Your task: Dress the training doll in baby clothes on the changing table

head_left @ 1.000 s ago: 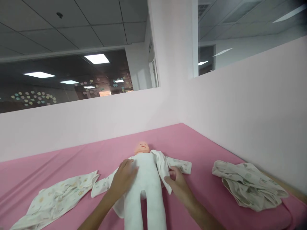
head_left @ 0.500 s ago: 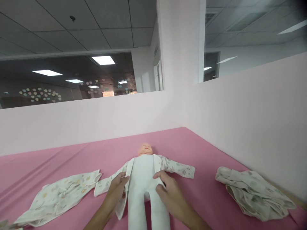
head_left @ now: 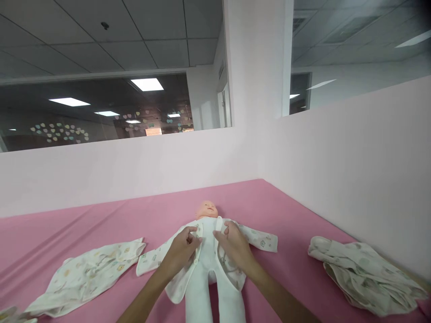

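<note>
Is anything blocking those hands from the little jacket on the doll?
Nothing visible: the left hand and right hand are at the front of the open jacket. The spread garment and crumpled garment lie off to either side.

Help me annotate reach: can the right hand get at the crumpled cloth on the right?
Probably yes: only the shirt sleeve and pink sheet lie between the right hand and the crumpled cloth, though that hand seems busy at the shirt front.

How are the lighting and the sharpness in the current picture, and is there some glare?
Head view: ceiling lights glare white against dark surroundings; head view: the picture's upper-right corner darkens, with pale haze nearby; head view: left hand, right hand and doll show no strong motion blur.
</note>
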`<state>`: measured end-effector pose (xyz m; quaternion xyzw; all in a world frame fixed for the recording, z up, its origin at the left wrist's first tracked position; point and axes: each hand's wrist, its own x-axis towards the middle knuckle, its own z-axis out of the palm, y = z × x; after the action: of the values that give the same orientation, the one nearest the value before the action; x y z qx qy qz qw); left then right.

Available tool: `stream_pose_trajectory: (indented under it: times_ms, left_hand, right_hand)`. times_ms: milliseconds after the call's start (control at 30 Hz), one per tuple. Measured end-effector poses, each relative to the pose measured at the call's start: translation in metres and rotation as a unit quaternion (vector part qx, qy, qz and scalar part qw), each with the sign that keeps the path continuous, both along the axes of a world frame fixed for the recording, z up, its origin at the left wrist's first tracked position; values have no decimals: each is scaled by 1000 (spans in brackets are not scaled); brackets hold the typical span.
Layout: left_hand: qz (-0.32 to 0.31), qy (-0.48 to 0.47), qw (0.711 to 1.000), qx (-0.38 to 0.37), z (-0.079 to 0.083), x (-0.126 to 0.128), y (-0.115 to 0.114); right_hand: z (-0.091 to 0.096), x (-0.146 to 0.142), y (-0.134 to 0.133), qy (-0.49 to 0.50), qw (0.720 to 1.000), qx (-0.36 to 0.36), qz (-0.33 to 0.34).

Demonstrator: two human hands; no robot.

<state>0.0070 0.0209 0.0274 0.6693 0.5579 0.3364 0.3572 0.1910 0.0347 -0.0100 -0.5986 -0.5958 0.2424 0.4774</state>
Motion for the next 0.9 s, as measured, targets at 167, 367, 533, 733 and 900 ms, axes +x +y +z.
stream_pose_trajectory:
  times_ms: [167, 367, 533, 733, 900]
  left_hand:
    - [74, 293, 947, 113, -3, 6, 29]
    - [90, 348, 923, 139, -10, 12, 63]
    - [78, 324, 925, 183, -12, 12, 81]
    - [74, 327, 921, 201, -14, 23, 83]
    - [49, 324, 922, 205, -18, 24, 79]
  right_hand:
    - [4, -18, 38, -89, 994, 30, -63]
    - [6, -44, 61, -44, 998, 51, -11]
    - [6, -51, 67, 11, 997, 68, 30]
    - [0, -45, 70, 76, 993, 85, 35]
    - [-7, -42, 71, 114, 989, 88, 38]
